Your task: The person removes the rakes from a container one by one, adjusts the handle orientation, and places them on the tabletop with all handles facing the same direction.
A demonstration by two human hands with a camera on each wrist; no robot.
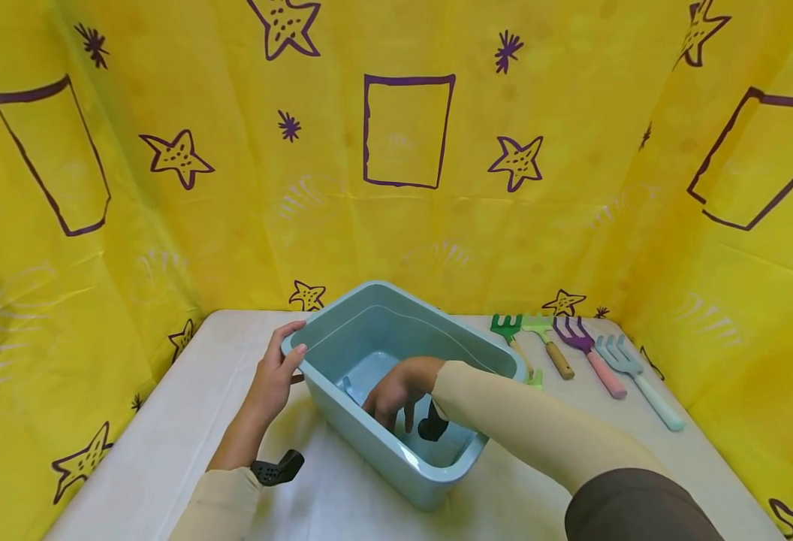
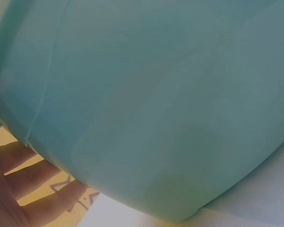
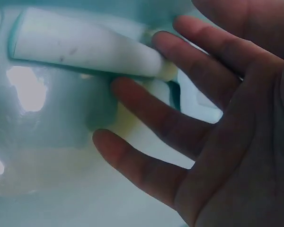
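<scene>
A light blue plastic bin stands at an angle on the white-covered table. At its left corner my left hand holds the rim, thumb on top and other fingers along the outside; the left wrist view shows those fingers against the bin wall. My right hand reaches down inside the bin with its fingers spread. Below it, on the bin's floor, lies a tool with a pale, whitish handle; my fingertips are right at the handle's narrow end. The tool's head is mostly hidden behind my fingers.
To the bin's right lie a green hand rake, a light green rake, a purple fork with a pink handle and a light blue fork. A yellow patterned cloth walls the table's back and sides.
</scene>
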